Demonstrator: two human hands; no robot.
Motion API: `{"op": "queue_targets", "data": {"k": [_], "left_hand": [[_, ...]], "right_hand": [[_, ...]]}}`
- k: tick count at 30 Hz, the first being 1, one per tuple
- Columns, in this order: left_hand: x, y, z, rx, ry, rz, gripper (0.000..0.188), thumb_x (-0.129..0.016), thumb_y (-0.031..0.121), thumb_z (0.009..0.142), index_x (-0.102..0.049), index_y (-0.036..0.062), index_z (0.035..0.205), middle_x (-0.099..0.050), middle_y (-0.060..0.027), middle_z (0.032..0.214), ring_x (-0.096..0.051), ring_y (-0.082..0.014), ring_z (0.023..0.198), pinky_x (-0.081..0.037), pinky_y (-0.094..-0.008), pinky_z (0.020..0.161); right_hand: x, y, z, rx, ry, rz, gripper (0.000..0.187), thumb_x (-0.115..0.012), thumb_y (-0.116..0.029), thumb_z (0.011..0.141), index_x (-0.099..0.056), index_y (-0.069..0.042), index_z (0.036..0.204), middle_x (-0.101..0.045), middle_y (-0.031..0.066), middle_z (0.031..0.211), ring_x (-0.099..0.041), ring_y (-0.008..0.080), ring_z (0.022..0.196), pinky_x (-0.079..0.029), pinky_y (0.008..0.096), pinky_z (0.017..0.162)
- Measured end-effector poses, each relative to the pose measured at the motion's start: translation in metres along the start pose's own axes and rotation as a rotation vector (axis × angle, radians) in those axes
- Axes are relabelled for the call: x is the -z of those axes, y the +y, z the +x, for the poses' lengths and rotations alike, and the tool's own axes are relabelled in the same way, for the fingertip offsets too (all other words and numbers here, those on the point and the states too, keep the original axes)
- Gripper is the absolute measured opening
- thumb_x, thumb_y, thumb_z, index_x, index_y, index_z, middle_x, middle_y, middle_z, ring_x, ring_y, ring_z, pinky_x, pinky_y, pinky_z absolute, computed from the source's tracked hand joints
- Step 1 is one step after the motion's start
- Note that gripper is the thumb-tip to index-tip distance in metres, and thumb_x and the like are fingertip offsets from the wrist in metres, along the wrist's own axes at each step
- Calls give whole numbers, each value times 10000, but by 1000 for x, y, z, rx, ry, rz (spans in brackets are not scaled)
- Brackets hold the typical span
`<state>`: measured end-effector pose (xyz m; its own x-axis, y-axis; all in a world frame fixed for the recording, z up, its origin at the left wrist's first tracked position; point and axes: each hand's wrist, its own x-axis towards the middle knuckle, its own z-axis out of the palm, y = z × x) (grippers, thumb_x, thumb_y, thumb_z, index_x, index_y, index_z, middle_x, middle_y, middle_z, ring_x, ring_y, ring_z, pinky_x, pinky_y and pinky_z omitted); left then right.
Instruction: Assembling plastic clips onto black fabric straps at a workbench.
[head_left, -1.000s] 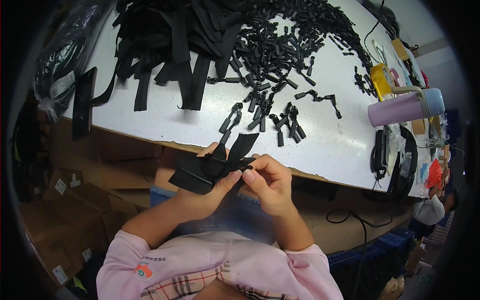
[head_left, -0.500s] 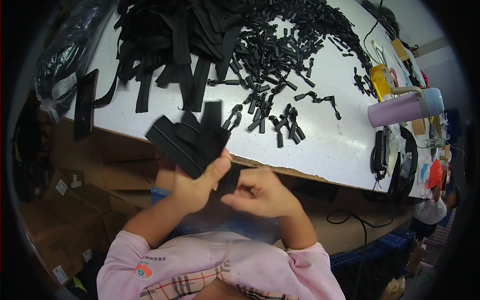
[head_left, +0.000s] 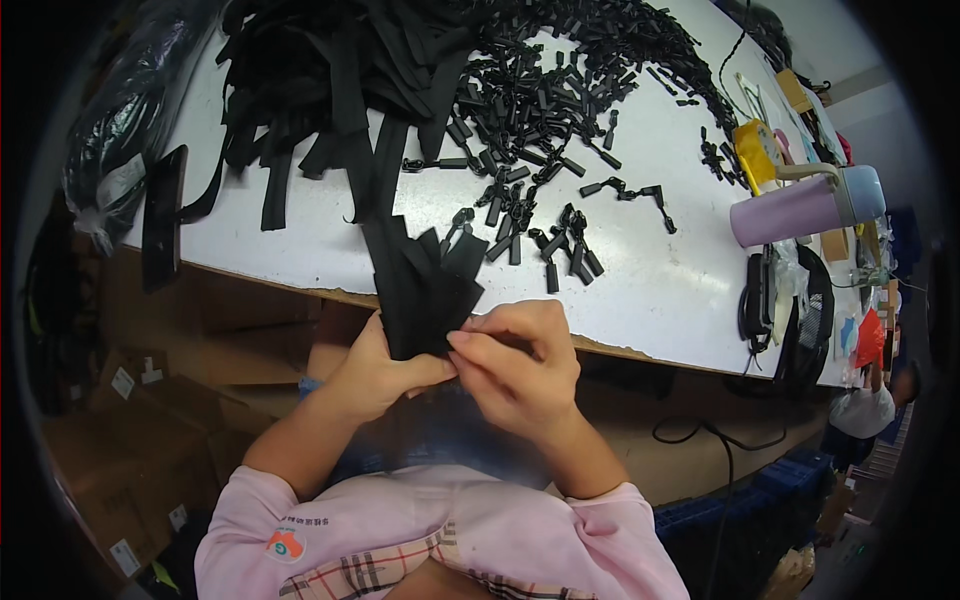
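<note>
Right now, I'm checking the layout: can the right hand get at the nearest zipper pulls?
Probably yes: the zipper pulls lie just beyond the right hand, with no object seen between, though it would likely have to leave the black strips first.
</note>
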<state>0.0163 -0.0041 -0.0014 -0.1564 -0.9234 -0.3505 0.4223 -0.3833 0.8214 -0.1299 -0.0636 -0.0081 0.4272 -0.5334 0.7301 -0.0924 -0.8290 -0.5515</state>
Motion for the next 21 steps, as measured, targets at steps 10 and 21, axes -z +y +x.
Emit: {"op": "queue_targets", "data": {"k": [10, 21], "left_hand": [[-14, -11, -4, -286, 174, 100, 140, -576, 78, 758, -502, 21, 862, -504, -26, 753, -480, -72, 596, -401, -190, 501], [-9, -18, 3, -326, 141, -139, 215, -536, 131, 797, -466, -17, 936, -536, -87, 778, -549, -133, 629, -480, -263, 560]], "right_hand": [[5, -13, -9, -833, -87, 857, 65, -521, -8, 779, -536, 40, 819, -536, 41, 746, -502, 54, 615, -405, 163, 534], [17, 26, 20, -357, -43, -371, 135, -603, -89, 672, -536, -31, 773, -476, 80, 597, -474, 204, 504, -383, 282, 452]]}}
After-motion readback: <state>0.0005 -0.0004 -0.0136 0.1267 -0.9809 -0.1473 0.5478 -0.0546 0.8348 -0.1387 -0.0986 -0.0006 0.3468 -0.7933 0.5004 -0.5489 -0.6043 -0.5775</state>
